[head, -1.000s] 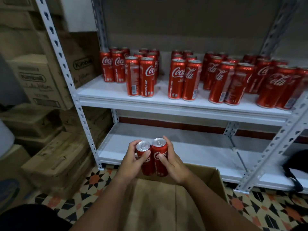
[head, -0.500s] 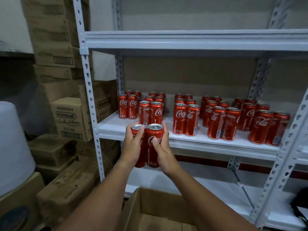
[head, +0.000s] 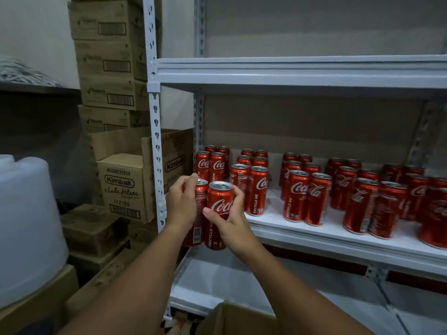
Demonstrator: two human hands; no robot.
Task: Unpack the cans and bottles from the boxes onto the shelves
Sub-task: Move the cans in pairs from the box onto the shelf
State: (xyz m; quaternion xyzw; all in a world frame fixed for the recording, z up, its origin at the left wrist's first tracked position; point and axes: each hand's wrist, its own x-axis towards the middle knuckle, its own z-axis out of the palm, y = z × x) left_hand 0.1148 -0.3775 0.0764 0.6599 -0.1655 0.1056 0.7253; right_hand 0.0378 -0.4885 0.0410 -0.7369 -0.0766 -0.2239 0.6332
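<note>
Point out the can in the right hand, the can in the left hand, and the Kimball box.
Right-hand can (head: 220, 201), head view, on its red label.
Left-hand can (head: 201, 192), head view, on its upper side.
Kimball box (head: 121, 187), head view, on its printed front face.

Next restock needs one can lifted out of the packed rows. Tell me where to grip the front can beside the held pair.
Grip the front can round its upper body, fingers coming from the front, above its rim: it stands upright with neighbours touching behind and on its left.

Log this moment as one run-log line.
step: shelving | left hand: holds left can | right hand: holds right can | cans: upright, at middle shelf front-left edge, not yet set down
</note>
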